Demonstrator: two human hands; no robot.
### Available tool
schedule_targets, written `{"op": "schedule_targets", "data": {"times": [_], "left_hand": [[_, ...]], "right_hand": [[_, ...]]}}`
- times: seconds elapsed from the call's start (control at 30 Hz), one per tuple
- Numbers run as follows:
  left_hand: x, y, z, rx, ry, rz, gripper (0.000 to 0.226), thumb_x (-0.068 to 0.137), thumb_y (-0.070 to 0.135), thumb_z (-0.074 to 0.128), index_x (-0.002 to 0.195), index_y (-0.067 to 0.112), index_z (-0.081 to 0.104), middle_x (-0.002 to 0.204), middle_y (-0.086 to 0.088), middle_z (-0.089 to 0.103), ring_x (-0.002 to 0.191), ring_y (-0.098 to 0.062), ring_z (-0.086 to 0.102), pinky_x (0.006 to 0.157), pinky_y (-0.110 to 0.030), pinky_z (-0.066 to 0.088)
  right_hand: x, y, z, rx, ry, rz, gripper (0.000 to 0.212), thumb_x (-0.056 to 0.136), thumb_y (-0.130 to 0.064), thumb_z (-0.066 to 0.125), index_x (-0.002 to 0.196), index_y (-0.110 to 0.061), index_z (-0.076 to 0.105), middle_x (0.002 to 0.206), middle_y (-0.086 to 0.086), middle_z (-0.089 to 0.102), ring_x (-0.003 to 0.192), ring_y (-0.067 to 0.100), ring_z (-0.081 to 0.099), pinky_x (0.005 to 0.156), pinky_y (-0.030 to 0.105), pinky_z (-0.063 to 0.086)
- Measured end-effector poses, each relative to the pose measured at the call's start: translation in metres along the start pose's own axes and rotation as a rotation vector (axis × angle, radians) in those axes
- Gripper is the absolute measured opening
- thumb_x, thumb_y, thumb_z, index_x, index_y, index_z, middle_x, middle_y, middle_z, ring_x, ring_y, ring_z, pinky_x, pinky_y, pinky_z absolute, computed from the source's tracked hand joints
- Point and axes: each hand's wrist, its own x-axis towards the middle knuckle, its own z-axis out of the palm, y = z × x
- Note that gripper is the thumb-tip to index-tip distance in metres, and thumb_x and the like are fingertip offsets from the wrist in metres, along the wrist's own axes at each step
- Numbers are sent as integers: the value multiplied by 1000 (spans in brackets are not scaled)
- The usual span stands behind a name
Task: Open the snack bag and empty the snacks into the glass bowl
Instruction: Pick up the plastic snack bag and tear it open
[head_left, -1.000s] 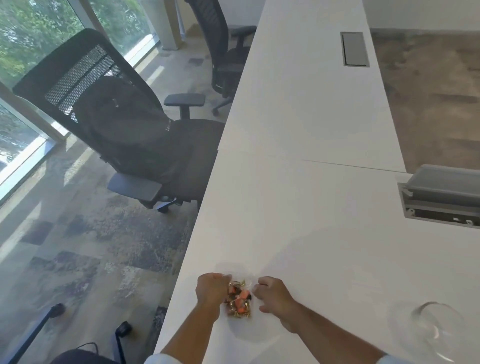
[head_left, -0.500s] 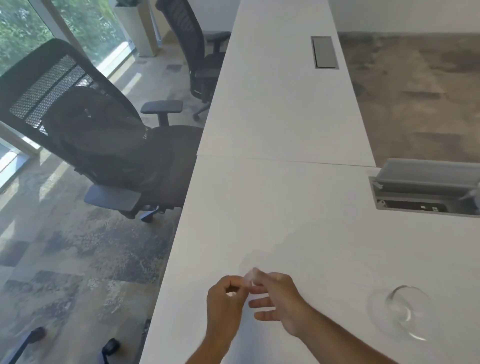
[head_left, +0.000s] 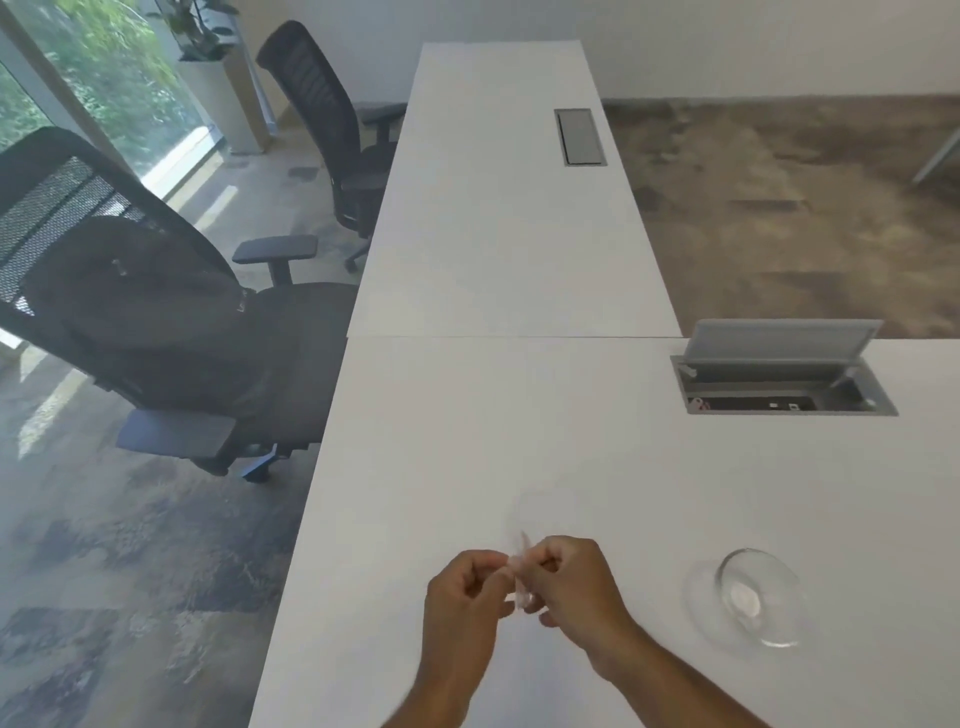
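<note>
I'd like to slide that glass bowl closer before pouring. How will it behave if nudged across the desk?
The glass bowl is clear glass, so probably fragile and fairly heavy for its size. It sits on a smooth white desk, so it would likely slide easily rather than grip. Its rounded, low shape suggests it may rock if pushed at the rim; pushing low seems safer.

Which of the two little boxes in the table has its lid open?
The nearer cable box, right of the hands and beyond the glass bowl, has its grey lid tipped up. The far cable box, further along the table, lies flat and shut.
</note>
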Motion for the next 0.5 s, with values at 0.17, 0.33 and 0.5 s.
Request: {"op": "schedule_targets", "data": {"times": [0.17, 0.33, 0.5], "left_hand": [[-5, 23, 3, 21, -71, -67, 18, 98, 11, 69, 87, 1, 79, 88, -15, 87, 85, -32, 86, 80, -49, 72], [-7, 31, -1, 38, -61, -97, 18, 96, 4, 66, 87, -7, 77, 86, -17, 86, 82, -32, 87, 75, -49, 73], [-8, 33, -3, 95, -80, -59, 17, 95, 1, 63, 88, -7, 75, 87, -16, 86, 84, -29, 87, 75, -42, 71]], "right_hand": [[-6, 2, -4, -159, 27, -136, 40, 89, -44, 75, 68, -10, 70, 70, 10, 78, 58, 23, 71, 62, 38, 58], [-13, 2, -9, -139, -9, -176, 30, 63, -46, 73, 63, -16, 69, 71, 14, 73, 53, 9, 54, 59, 37, 46], [-16, 9, -12, -63, -41, -196, 23, 89, -25, 77, 73, -10, 71, 77, 15, 78, 64, 21, 72, 66, 33, 55]]}}
